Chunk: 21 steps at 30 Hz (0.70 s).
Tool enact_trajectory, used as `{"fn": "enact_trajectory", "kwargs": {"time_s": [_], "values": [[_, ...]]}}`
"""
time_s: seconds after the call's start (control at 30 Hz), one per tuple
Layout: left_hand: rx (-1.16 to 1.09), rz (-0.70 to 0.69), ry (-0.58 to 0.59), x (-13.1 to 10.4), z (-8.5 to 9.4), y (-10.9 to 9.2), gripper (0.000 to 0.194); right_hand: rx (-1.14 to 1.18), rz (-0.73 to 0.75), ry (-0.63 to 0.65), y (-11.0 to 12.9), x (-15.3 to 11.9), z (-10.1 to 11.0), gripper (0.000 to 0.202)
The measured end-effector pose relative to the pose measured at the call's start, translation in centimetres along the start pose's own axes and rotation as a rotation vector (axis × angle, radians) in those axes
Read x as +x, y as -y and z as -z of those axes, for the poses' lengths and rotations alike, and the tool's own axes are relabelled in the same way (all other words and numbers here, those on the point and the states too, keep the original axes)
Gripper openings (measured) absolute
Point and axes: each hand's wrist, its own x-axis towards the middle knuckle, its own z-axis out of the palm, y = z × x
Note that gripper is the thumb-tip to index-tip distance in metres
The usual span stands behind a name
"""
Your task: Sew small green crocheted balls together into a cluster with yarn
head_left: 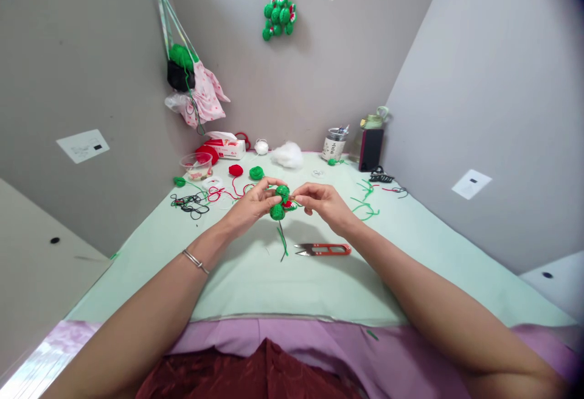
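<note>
Above the middle of the table, my left hand [253,205] is closed on a green crocheted piece [278,211] made of small balls with a red and white part. Dark and green yarn ends hang from it. My right hand [322,203] touches the piece's right side, its thumb and forefinger pinched on something small and thin that I cannot make out. Orange-handled thread snips [325,249] lie on the table below my right hand, blades pointing left.
Red yarn [236,170], a green yarn ball [256,173] and white stuffing [288,155] lie behind my hands. Tangled black cord [190,204] is at left. A pen tin [334,145], a phone [371,150] and green yarn scraps [365,204] are at right.
</note>
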Motion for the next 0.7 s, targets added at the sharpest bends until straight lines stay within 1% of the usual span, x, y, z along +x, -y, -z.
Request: {"fn": "enact_trajectory", "kwargs": {"time_s": [0.27,0.53,0.6,0.7], "values": [[-0.004,-0.005,-0.023,0.18,0.12,0.36,0.041,-0.035,0.012,-0.009,-0.19,0.03,-0.23,0.025],[-0.021,0.040,-0.052,0.18,-0.08,0.33,0.042,-0.164,0.104,0.054,0.22,0.14,0.49,0.023],[-0.010,0.042,-0.052,0.16,-0.09,0.29,0.041,-0.183,0.104,0.064,0.35,0.11,0.66,0.022],[0.019,0.045,-0.041,0.16,-0.02,0.36,0.041,-0.162,0.061,0.073,0.36,0.03,0.61,0.022]]}}
